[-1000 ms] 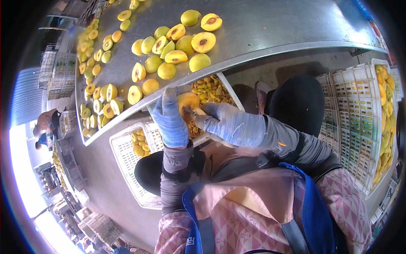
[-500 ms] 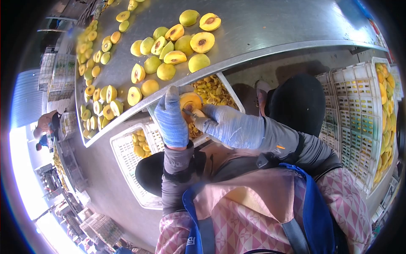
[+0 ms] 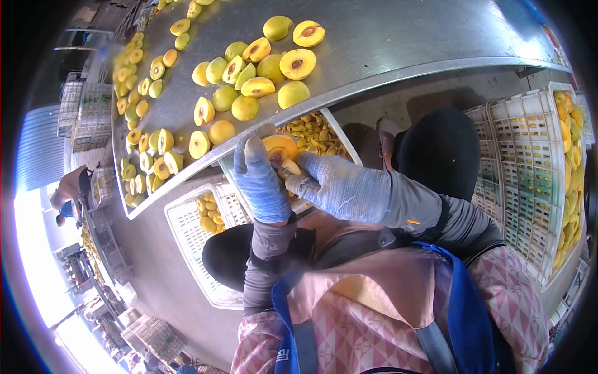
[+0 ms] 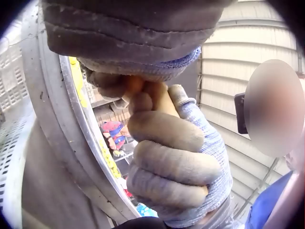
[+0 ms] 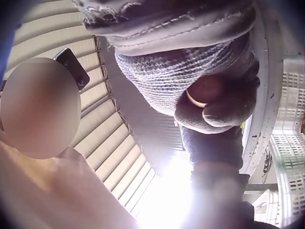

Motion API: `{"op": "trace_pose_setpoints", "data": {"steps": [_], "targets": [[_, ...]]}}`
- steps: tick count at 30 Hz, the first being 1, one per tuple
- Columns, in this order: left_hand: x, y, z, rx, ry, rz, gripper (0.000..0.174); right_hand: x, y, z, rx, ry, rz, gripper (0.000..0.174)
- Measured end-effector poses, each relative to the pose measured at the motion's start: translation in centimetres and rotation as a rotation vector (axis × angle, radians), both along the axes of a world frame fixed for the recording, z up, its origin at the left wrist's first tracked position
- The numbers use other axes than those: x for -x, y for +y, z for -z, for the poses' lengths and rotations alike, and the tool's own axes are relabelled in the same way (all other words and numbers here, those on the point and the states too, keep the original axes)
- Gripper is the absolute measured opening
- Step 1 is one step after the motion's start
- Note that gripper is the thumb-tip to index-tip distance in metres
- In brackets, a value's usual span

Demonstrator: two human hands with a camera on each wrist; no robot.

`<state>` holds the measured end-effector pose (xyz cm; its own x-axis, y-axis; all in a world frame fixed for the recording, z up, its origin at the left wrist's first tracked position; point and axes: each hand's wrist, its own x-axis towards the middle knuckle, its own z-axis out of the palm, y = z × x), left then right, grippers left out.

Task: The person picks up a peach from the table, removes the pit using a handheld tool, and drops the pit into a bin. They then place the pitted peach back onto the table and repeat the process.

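Observation:
In the head view my left hand (image 3: 256, 163), in a blue knit glove, grips a yellow-orange peach half (image 3: 280, 147) just below the table's rim. My right hand (image 3: 306, 179), in a pale grey-blue glove, holds a small metal tool (image 3: 286, 168) whose tip sits against the cut face of the fruit. The left wrist view shows gloved fingers (image 4: 167, 133) curled round orange flesh (image 4: 143, 90). Seen from the right wrist, the gloved hand (image 5: 214, 102) is clenched on a handle with a pale ring (image 5: 199, 98). The tool's tip is hidden there.
A curved steel table (image 3: 386, 37) carries many whole and halved peaches (image 3: 298, 63). Under my hands a tray (image 3: 346, 144) holds cut-out bits. White crates stand at lower left (image 3: 187, 237) and at right (image 3: 529, 162), the right one with fruit. A person bends at far left (image 3: 68, 187).
My left hand and forearm have shifted slightly right and tilted, turning the peach half a little. My right hand stays on the tool at the fruit.

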<state>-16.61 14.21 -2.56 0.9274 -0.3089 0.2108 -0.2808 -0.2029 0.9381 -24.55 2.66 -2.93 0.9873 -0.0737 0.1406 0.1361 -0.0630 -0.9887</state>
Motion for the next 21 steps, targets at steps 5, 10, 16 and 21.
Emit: {"op": "trace_pose_setpoints", "data": {"steps": [5,10,16,21], "targets": [[-0.2,0.1,-0.1,0.097,0.008,-0.015,0.061,0.8,-1.1,-2.5,-0.715,0.487,-0.210,0.033],[-0.2,0.3,-0.7,0.084,-0.024,0.073,0.062,1.4,-2.9,-3.0,-1.130,0.690,-0.480,0.033],[0.0,-0.3,0.0,0.045,-0.012,-0.013,0.056,0.2,-2.5,-0.6,-0.105,0.296,-0.252,0.025],[0.0,-0.7,0.1,0.033,0.146,-0.061,0.052,0.8,-1.4,-0.7,0.548,0.030,0.200,0.035]]}}
